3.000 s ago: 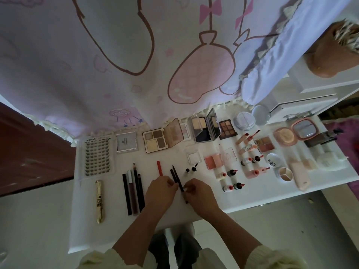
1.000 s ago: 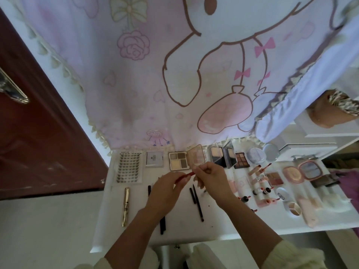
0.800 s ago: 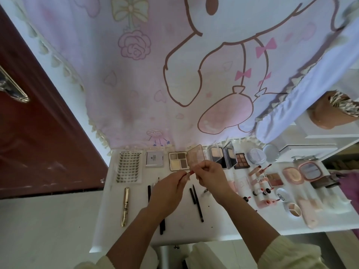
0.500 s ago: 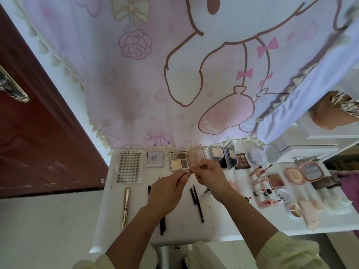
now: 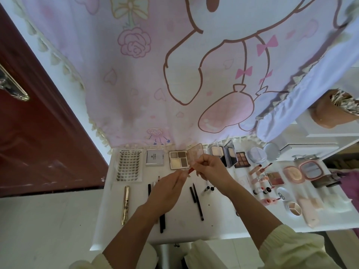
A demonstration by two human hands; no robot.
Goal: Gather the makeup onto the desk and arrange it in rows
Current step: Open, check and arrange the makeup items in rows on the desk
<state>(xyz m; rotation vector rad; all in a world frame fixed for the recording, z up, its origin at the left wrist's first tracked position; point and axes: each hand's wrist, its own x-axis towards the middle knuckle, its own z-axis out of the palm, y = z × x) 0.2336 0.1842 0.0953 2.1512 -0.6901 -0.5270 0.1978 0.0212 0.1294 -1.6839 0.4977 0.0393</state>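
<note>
Printed cloth (image 5: 174, 74): pink, with a cartoon figure, bows and a rose; hangs behind the tabletop, and its fringed hem reaches the far edge.
Door (image 5: 38, 133): dark red, at left; metal door handle (image 5: 13, 88) at the frame's left edge.
Tabletop (image 5: 219, 220): white; makeup laid out across it in rough rows.
Left hand (image 5: 167, 193): raised above the middle of the tabletop; fingers nearly straight, tips pinching the near end of the red pencil.
Right hand (image 5: 212, 169): raised beside the left; fingers curled, pinching the far end of the same pencil.
Lash tray (image 5: 129, 165): far left corner, lying flat, marked XOYO.
Eyeshadow palette (image 5: 178, 160): back row, open, four pans, lid tilted up; partly hidden by the right hand.
Silver compact (image 5: 154, 157): closed, between the lash tray and the eyeshadow palette.
Gold tube (image 5: 126, 204): lies lengthwise in front of the lash tray.
Black pencils (image 5: 198, 201): two, side by side, flat on the tabletop below the hands; more dark pencils lie partly under the left forearm.
Lip products (image 5: 260, 169): cluster of small pink and red pieces on the right; details too small to read.
Red pencil (image 5: 191, 170): held off the tabletop between both hands; only a short stretch shows between the fingertips.
</note>
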